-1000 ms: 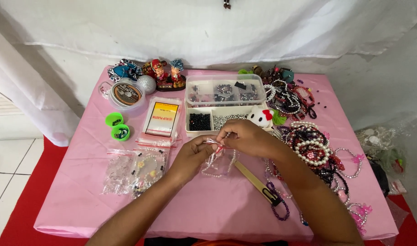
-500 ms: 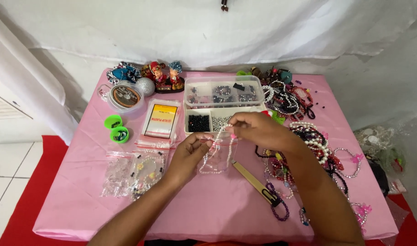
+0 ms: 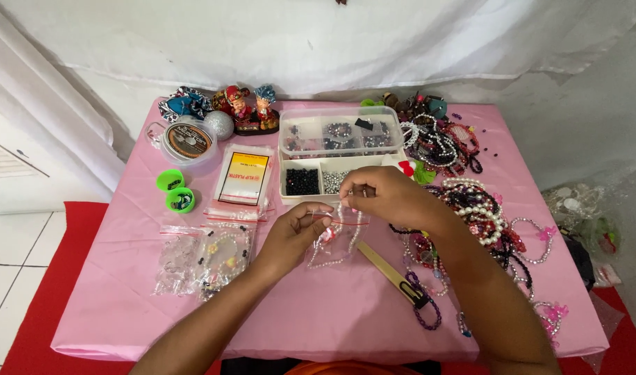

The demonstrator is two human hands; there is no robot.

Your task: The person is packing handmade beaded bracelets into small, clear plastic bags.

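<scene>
Fingers of the left hand (image 3: 293, 232) and right hand (image 3: 384, 194) were pinched on the top edge of a small clear bag (image 3: 335, 239) above the table (image 3: 318, 312) centre. Bag: light, limp, slippery; best gripped at the seal. It held pale beads. Far behind, a compartment box (image 3: 318, 182) held black and silver beads.

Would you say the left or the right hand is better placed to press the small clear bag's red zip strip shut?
Probably the right hand: its fingertips pinch the top edge of the small clear bag, while the left hand grips its side, steadying it.
</scene>
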